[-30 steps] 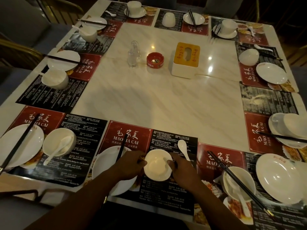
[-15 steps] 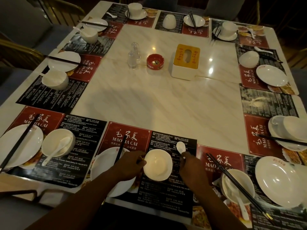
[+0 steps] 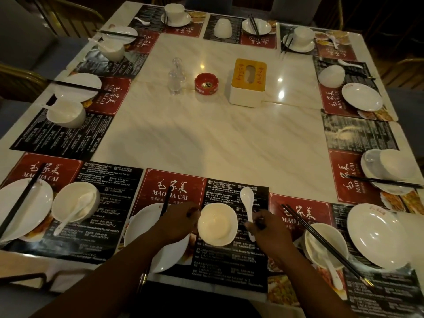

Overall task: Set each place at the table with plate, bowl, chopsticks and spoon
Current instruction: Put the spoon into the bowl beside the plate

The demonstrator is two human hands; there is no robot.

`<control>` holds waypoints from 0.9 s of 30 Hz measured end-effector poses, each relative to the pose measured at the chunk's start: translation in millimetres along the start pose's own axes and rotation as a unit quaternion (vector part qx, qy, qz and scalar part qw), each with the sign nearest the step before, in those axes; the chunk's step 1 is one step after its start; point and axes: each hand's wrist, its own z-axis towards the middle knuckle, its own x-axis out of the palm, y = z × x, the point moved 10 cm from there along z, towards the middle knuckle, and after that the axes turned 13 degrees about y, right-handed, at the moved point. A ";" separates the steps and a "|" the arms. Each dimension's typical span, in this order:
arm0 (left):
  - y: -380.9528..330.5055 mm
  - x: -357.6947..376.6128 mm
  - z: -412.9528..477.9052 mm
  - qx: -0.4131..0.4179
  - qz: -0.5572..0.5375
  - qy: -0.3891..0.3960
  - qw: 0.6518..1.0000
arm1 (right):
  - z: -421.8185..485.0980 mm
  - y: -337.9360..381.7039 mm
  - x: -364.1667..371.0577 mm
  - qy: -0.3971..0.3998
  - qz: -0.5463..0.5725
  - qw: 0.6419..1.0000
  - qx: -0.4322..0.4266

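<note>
Head view: right hand [image 3: 266, 228] grip pinches spoon [image 3: 248, 200] handle, long axis pointing away; bowl [image 3: 217, 223] just left, left hand [image 3: 181, 222] gripping its rim.

Marble table [image 3: 206, 138] with printed placemats [image 3: 57, 138]

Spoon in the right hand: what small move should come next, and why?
Probably lay the spoon into the bowl. The right hand pinches its handle just right of the empty bowl, which the left hand holds at the rim. At the place to the left, another spoon lies inside the neighbouring bowl.
</note>
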 end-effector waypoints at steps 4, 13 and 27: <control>6.1 -16.3 1.8 -0.015 -0.024 -0.044 0.999 | -37.1 20.5 29.3 0.094 0.099 0.991 0.006; -1.9 -4.2 -6.2 0.024 -0.034 -0.006 0.999 | -51.9 6.7 81.5 0.063 0.226 0.968 0.090; 4.4 8.9 -10.4 0.022 -0.025 0.024 0.999 | -41.5 3.0 85.0 0.001 0.163 0.981 0.106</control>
